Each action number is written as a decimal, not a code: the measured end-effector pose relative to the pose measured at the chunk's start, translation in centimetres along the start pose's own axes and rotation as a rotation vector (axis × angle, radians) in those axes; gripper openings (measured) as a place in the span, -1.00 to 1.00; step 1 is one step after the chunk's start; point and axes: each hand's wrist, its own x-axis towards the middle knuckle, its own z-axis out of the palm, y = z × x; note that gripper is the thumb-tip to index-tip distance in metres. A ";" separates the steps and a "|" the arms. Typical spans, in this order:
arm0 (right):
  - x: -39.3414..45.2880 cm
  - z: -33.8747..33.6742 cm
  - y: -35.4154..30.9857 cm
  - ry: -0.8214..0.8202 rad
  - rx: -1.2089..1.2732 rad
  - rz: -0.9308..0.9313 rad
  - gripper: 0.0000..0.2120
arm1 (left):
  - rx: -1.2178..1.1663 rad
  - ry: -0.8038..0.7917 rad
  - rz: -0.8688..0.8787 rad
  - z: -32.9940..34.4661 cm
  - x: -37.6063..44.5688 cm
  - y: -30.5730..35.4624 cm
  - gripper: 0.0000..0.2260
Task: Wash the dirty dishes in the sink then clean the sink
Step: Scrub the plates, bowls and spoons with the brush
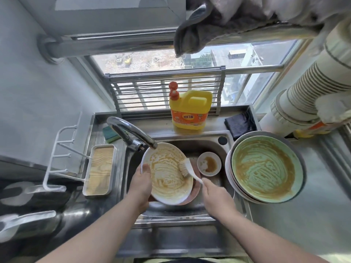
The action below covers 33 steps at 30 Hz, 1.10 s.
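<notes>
The white plate (pixel 168 174) sat tilted over the sink (pixel 190 211), under the faucet spout (pixel 133 134). The left hand (pixel 141 184) gripped its left rim, thumb lying on the inner face. The right hand (pixel 213 192) was closed round the handle of a white dish brush (pixel 189 168), whose bristles pressed on the plate's right side. To do this step well, I judged, the left hand should brace the rim firmly while the brush worked in overlapping circles from centre to edge, with water running to carry off the loosened sauce. The plate was smeared all over with brown sauce, streaked where the brush had passed. A pink plate (pixel 193 192) lay beneath it. Just right, a small saucer (pixel 209 164) held a brown puddle. Further right, a green plate (pixel 266 168), equally smeared, topped a stack on the counter. A yellow detergent bottle (pixel 190 110) stood at the far edge.
</notes>
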 end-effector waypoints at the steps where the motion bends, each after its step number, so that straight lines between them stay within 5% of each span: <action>1: 0.8 0.0 -1.5 0.019 0.037 -0.019 -0.71 | -0.006 -0.009 -0.012 0.2 -0.2 -0.2 -0.75; 6: -4.0 4.7 -5.0 -0.034 0.137 -0.266 -0.62 | -0.144 0.075 -0.032 1.1 0.2 1.1 -0.72; 13: 2.6 -1.8 -2.8 0.044 -0.165 -0.041 -0.79 | -0.054 -0.010 -0.046 0.4 0.2 0.6 -0.69; 20: -3.5 4.3 -6.0 -0.072 0.037 -0.230 -0.77 | -0.121 0.128 -0.030 1.2 0.2 1.4 -0.68; 25: -1.6 -0.3 1.2 -0.037 -0.188 -0.066 -0.80 | -0.016 0.074 0.049 -1.7 0.9 1.3 -0.48; 33: -2.9 2.7 0.4 -0.047 -0.305 -0.160 -0.74 | 0.207 0.006 0.253 -2.5 0.2 1.6 -0.37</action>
